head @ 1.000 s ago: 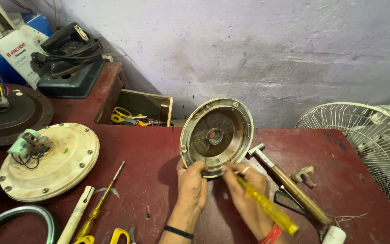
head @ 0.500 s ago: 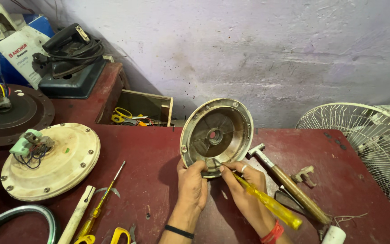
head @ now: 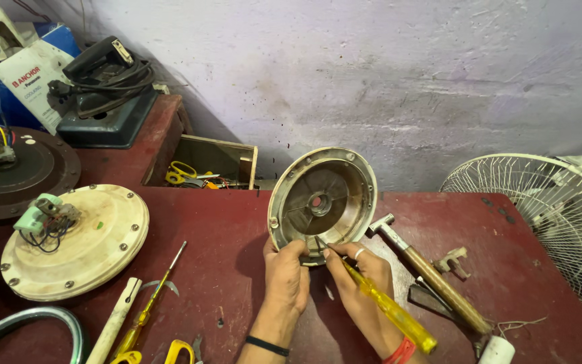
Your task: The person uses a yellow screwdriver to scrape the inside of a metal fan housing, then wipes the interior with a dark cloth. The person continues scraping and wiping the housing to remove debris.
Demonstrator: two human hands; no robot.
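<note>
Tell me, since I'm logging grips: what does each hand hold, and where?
Left hand grips the round metal cover at its lower rim; right hand holds the yellow-handled screwdriver near its shaft end.

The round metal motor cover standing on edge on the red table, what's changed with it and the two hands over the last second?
The right hand swung its yellow-handled screwdriver in, so its tip now meets the lower inside rim of the round metal motor cover. The left hand kept gripping the cover's bottom edge, and the cover stayed upright. The wooden-handled hammer and cream motor housing lay unmoved.
</note>
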